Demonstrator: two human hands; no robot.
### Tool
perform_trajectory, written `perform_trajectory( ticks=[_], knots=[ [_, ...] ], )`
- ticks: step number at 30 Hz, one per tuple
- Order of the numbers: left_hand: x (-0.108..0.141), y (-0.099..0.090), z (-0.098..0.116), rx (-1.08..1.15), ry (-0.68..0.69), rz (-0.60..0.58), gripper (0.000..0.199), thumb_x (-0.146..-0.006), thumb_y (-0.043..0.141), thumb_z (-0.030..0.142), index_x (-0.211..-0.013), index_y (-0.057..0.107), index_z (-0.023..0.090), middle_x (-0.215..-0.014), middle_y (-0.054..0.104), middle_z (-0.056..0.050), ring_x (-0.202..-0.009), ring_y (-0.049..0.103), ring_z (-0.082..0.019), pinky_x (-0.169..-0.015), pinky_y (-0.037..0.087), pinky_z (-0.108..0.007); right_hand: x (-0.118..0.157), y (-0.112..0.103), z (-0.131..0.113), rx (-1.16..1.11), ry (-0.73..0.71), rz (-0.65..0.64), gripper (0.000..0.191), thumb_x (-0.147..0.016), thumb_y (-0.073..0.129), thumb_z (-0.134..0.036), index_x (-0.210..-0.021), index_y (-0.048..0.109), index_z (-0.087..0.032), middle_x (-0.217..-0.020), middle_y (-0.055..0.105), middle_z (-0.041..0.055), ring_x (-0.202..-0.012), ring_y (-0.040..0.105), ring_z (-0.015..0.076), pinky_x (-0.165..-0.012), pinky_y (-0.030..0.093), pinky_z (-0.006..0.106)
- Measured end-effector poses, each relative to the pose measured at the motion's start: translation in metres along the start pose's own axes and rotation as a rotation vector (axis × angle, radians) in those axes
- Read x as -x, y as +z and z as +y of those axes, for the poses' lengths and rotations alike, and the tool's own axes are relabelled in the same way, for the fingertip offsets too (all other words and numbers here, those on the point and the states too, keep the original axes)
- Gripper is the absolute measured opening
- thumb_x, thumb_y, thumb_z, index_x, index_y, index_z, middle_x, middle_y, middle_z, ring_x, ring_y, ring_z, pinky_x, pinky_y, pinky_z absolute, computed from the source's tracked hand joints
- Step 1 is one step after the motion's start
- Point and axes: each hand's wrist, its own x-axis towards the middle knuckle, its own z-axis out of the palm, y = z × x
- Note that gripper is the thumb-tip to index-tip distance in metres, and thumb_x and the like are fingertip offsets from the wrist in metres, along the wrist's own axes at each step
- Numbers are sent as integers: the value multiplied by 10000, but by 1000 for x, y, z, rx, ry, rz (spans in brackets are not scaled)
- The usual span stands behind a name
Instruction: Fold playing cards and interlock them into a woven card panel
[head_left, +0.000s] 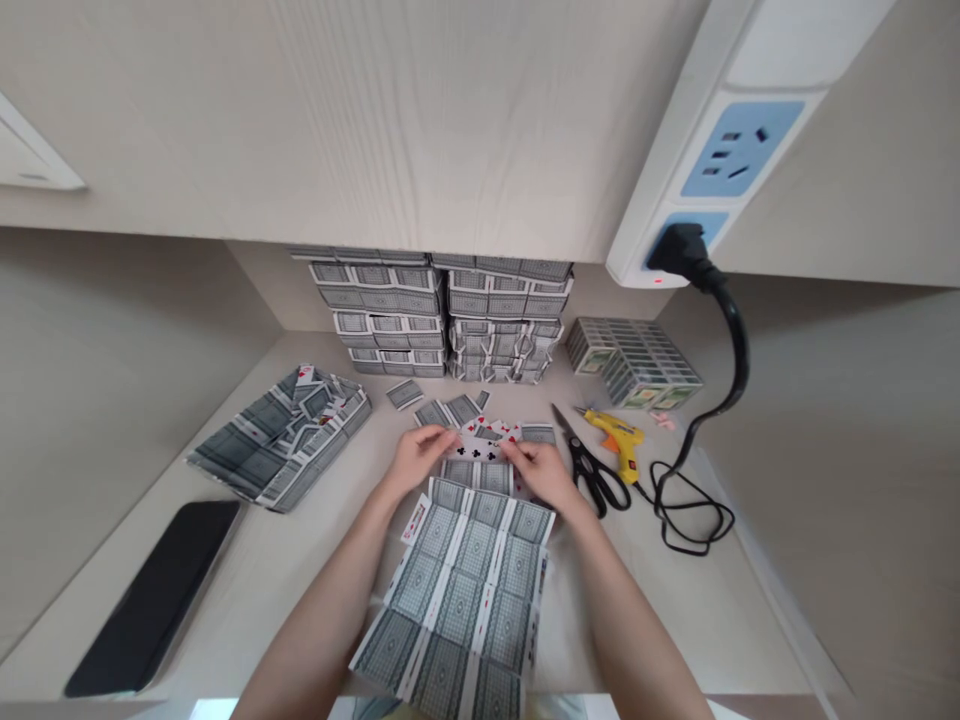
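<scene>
Between my two hands is a playing card [477, 449], its face with black club marks turned toward me. My left hand [418, 458] pinches its left end, and my right hand [541, 470] grips the right end. Just in front of me lies a large panel of joined playing cards [469, 590], grey patterned backs up, reaching over the table's near edge. Loose playing cards [459, 408] are scattered beyond my hands, some face up with red marks. Part of the card layer under my right hand is hidden.
At left stand a box made of cards [259, 450] holding loose cards and a black phone-like slab [154, 595]. Stacked card boxes [442, 310] line the back. Right are scissors [592, 470], a yellow glue gun [615, 436], boxed card decks [637, 360] and a black cord [720, 400] from a power strip [742, 150].
</scene>
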Motion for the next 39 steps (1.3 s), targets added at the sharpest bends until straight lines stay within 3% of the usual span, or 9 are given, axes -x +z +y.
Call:
perform_trajectory(
  ticks=[3, 5, 9, 14, 20, 23, 29, 39],
  knots=[
    [-4, -8, -8, -224, 104, 267, 235, -770, 544, 374, -871, 639, 184, -881, 652, -60, -867, 577, -211, -831, 429, -354, -2, -9, 8, 78, -57, 130, 303, -799, 482, -420, -711, 658, -190, -655, 649, 18, -595, 559, 153, -588, 399, 252],
    [-8, -12, -13, -390, 190, 340, 301, -755, 569, 361, -1007, 610, 203, -1022, 622, -75, -1011, 523, -235, -925, 368, -385, -4, -12, 13, 85, -84, 182, 224, -785, 516, -363, -826, 665, -200, -801, 677, 35, -670, 583, 163, -645, 422, 267],
    [-12, -15, -22, -601, 230, 296, 516, -729, 604, 334, -1212, 476, 206, -1206, 522, -97, -1157, 422, -262, -993, 307, -419, -5, -7, 15, 103, -125, 151, 206, -762, 556, -315, -911, 658, -215, -955, 663, 52, -791, 601, 183, -733, 445, 300],
    [-12, -13, -27, -700, 213, 300, 489, -710, 624, 294, -1172, 490, 202, -1154, 538, -92, -1107, 454, -260, -955, 354, -413, -6, 11, 10, 161, -173, 20, 284, -750, 587, -300, -1030, 617, -271, -1084, 618, 19, -1006, 553, 191, -863, 409, 321],
    [-10, -10, -19, -548, 320, 370, 481, -701, 640, 270, -1151, 485, 208, -1118, 545, -76, -1072, 474, -228, -917, 386, -386, -8, 14, 10, 209, -61, 2, 316, -659, 680, -331, -957, 627, -241, -858, 637, 18, -800, 587, 175, -714, 430, 279],
    [-9, -7, -17, -487, 340, 333, 476, -700, 644, 271, -1145, 485, 213, -1135, 543, -70, -1079, 473, -222, -913, 389, -383, -7, 12, 8, 229, -46, -25, 267, -655, 679, -360, -885, 634, -231, -786, 617, 7, -732, 576, 156, -670, 413, 259],
    [-8, -4, -19, -440, 318, 228, 477, -708, 624, 243, -1159, 471, 209, -1167, 511, -75, -1093, 474, -217, -886, 417, -364, -5, 13, 1, 328, -30, -25, 423, -561, 723, -442, -904, 595, -231, -929, 588, 18, -811, 563, 170, -647, 383, 257],
    [-9, -5, -20, -393, 320, 169, 472, -686, 628, 209, -1138, 492, 208, -1158, 525, -75, -1100, 476, -227, -942, 372, -399, -7, 13, 7, 226, 5, -30, 308, -562, 714, -440, -666, 567, -190, -683, 577, 1, -605, 504, 132, -537, 320, 227]
  ],
)
